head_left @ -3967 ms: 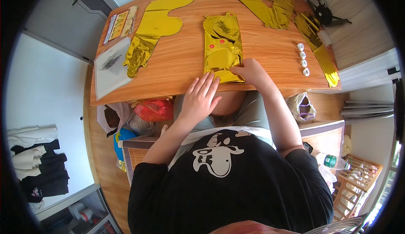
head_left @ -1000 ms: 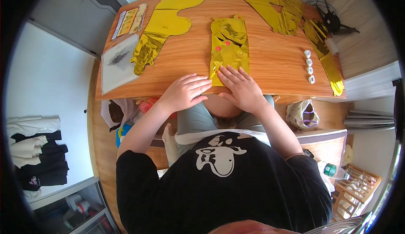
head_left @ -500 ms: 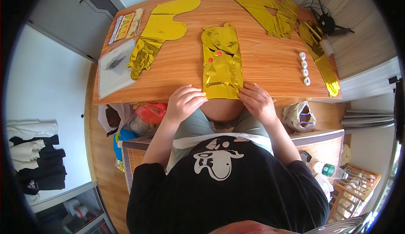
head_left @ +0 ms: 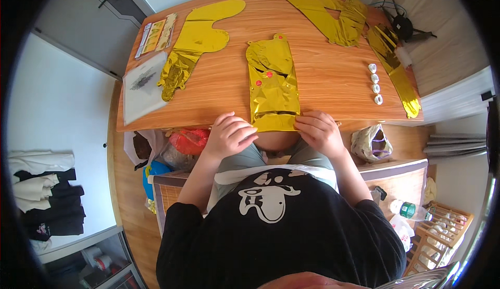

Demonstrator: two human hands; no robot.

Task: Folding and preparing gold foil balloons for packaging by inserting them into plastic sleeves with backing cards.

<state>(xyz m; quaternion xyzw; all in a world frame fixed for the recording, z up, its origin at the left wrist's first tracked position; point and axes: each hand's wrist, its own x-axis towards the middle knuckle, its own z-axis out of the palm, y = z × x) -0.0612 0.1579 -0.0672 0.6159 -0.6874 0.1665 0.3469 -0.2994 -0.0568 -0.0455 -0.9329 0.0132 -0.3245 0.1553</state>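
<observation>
A flat gold foil balloon [head_left: 273,93], with red round dots on it, lies lengthwise in front of me, its near end at the table's front edge. My left hand [head_left: 232,137] has fingertips closed on its near left corner. At the near right corner my right hand [head_left: 319,132] pinches the foil between thumb and fingers. Faint creases run across the foil near this end. Another gold foil balloon [head_left: 200,33], curved in outline, lies to the left. A third gold foil balloon [head_left: 338,20] with a triangular opening is at the far right, and a narrow gold foil strip [head_left: 396,75] lies at the right edge.
Several small white rolls [head_left: 375,79] stand in a row on the right of the wooden table [head_left: 333,83]. A clear plastic sleeve [head_left: 139,88] and printed packaging [head_left: 156,34] lie at the left. A black stand-like object [head_left: 403,27] sits at the back right. Bags [head_left: 190,140] hang below.
The foil balloon has slid slightly toward me, its near end now reaching a little further over the table edge. Both hands have moved back with it, still at its corners.
</observation>
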